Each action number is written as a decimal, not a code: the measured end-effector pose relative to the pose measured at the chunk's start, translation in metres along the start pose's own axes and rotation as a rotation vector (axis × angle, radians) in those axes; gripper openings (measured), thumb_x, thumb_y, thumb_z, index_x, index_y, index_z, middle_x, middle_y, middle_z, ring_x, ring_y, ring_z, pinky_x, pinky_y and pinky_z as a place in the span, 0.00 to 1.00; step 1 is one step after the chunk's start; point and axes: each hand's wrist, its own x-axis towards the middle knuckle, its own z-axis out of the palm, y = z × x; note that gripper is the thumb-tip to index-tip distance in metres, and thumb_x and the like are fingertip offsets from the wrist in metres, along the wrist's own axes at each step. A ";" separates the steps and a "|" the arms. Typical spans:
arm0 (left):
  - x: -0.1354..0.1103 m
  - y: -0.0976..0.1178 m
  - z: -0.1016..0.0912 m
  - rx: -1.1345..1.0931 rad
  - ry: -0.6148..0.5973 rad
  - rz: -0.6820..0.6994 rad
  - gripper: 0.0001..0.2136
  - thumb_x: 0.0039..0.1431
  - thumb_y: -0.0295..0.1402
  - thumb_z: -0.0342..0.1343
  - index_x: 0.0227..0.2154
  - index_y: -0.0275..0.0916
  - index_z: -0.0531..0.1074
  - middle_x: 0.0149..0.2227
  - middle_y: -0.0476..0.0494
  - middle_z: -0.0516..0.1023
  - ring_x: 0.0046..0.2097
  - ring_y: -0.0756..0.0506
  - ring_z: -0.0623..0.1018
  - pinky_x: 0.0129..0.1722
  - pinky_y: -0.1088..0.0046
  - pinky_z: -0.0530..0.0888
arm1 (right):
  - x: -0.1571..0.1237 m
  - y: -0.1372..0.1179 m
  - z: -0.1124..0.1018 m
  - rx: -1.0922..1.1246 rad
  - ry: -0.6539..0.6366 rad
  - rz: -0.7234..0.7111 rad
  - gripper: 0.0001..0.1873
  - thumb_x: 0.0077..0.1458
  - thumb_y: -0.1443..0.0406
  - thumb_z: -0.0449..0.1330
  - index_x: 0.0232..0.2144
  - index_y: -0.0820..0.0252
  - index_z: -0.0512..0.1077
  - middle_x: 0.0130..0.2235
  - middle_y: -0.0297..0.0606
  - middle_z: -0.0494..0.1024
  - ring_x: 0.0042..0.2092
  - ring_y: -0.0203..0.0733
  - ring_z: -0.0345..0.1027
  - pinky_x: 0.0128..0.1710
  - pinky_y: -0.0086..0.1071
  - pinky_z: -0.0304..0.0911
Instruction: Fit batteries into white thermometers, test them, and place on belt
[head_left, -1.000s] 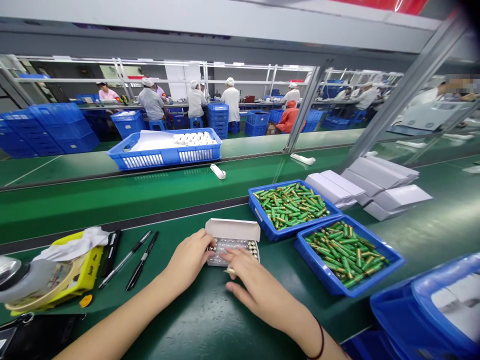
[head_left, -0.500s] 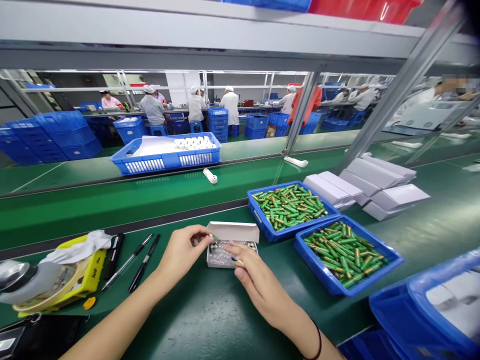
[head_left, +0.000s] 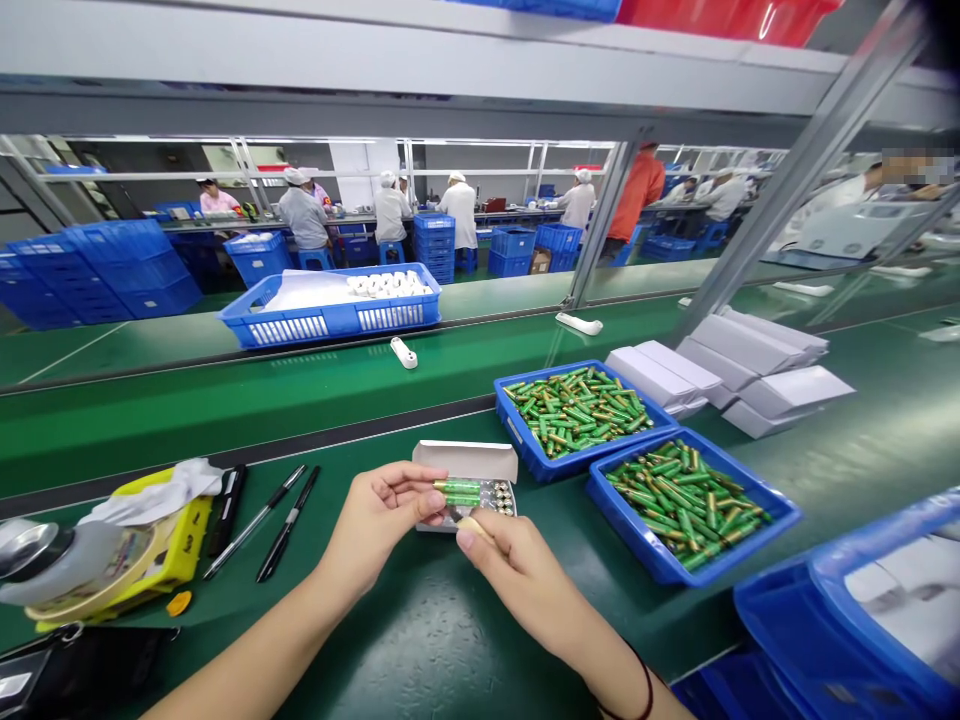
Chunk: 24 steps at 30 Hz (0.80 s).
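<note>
My left hand (head_left: pixel 375 515) is closed on a few green batteries (head_left: pixel 459 487), held lying sideways over an open white box (head_left: pixel 465 458). The box's lid is folded back, and battery ends show in rows at its right side. Close to the box's front edge, my right hand (head_left: pixel 525 565) is wrapped round a small tool (head_left: pixel 474 526) with a pale handle and dark tip; its exact kind is unclear. To the right of the box are a rear blue tray (head_left: pixel 517 440) and a front blue tray (head_left: pixel 637 555), both heaped with green batteries.
White cartons (head_left: pixel 780 350) are piled behind the trays. Pens (head_left: pixel 289 525) and a yellow container (head_left: pixel 191 540) lie at the left. Beyond runs a green conveyor (head_left: pixel 225 400) carrying white plastic parts (head_left: pixel 403 352). A blue bin (head_left: pixel 787 610) stands front right; people work in the background.
Green batteries now show in my left hand over the box. My right hand has drawn back slightly and curled round the tool. White parts on the conveyor have shifted left.
</note>
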 end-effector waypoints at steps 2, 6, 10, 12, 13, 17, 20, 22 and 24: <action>0.001 0.000 0.000 0.008 -0.025 -0.003 0.13 0.38 0.33 0.70 0.28 0.33 0.77 0.26 0.45 0.81 0.28 0.48 0.79 0.31 0.74 0.78 | 0.001 0.001 0.001 0.095 0.016 0.001 0.23 0.60 0.52 0.51 0.20 0.57 0.55 0.22 0.28 0.50 0.24 0.33 0.42 0.23 0.30 0.40; -0.002 0.004 -0.002 0.110 -0.097 0.011 0.08 0.40 0.28 0.68 0.25 0.34 0.76 0.24 0.45 0.81 0.26 0.49 0.79 0.29 0.76 0.77 | 0.006 0.010 -0.007 0.391 -0.047 0.152 0.24 0.55 0.46 0.56 0.20 0.58 0.59 0.18 0.24 0.48 0.20 0.29 0.37 0.19 0.28 0.35; -0.014 0.004 -0.004 0.350 -0.238 0.035 0.04 0.44 0.28 0.65 0.26 0.34 0.78 0.23 0.43 0.80 0.24 0.47 0.79 0.25 0.75 0.76 | 0.009 0.014 -0.029 0.248 0.591 -0.004 0.24 0.54 0.48 0.58 0.20 0.58 0.60 0.19 0.26 0.52 0.21 0.30 0.45 0.19 0.27 0.43; -0.020 0.000 -0.004 0.503 -0.206 0.183 0.04 0.49 0.29 0.63 0.29 0.35 0.79 0.27 0.42 0.82 0.28 0.46 0.80 0.28 0.73 0.77 | 0.009 0.012 -0.032 0.176 0.697 -0.082 0.21 0.55 0.49 0.58 0.23 0.58 0.63 0.23 0.29 0.60 0.24 0.32 0.53 0.22 0.27 0.52; -0.021 -0.003 -0.004 0.576 -0.160 0.315 0.04 0.51 0.28 0.62 0.31 0.37 0.79 0.30 0.42 0.82 0.30 0.46 0.80 0.30 0.73 0.78 | 0.009 0.011 -0.029 0.208 0.599 -0.066 0.19 0.55 0.50 0.58 0.26 0.58 0.64 0.26 0.32 0.65 0.25 0.33 0.57 0.23 0.28 0.56; -0.021 -0.016 -0.004 0.720 -0.159 0.840 0.13 0.55 0.21 0.57 0.41 0.40 0.77 0.36 0.44 0.82 0.37 0.46 0.81 0.39 0.72 0.77 | 0.009 0.009 -0.008 0.474 0.207 0.075 0.17 0.50 0.54 0.64 0.29 0.57 0.63 0.31 0.34 0.72 0.25 0.33 0.63 0.25 0.29 0.61; -0.021 -0.016 -0.006 0.672 -0.232 0.785 0.13 0.55 0.20 0.57 0.42 0.41 0.77 0.38 0.45 0.82 0.38 0.47 0.81 0.41 0.74 0.76 | 0.009 0.006 -0.003 0.530 0.149 0.138 0.18 0.48 0.55 0.66 0.28 0.59 0.62 0.28 0.31 0.70 0.25 0.32 0.64 0.23 0.26 0.58; -0.020 -0.011 -0.007 0.605 -0.234 0.565 0.10 0.55 0.23 0.59 0.38 0.42 0.79 0.34 0.47 0.83 0.35 0.48 0.81 0.38 0.77 0.77 | 0.009 0.001 -0.006 0.539 0.074 0.196 0.20 0.46 0.55 0.68 0.28 0.59 0.62 0.28 0.31 0.69 0.25 0.32 0.64 0.22 0.25 0.57; -0.018 -0.005 -0.008 0.518 -0.204 0.389 0.07 0.54 0.26 0.60 0.34 0.42 0.80 0.32 0.49 0.83 0.33 0.48 0.81 0.36 0.78 0.77 | 0.009 -0.006 -0.011 0.519 0.009 0.229 0.22 0.45 0.54 0.68 0.27 0.59 0.60 0.28 0.31 0.70 0.25 0.32 0.64 0.22 0.25 0.56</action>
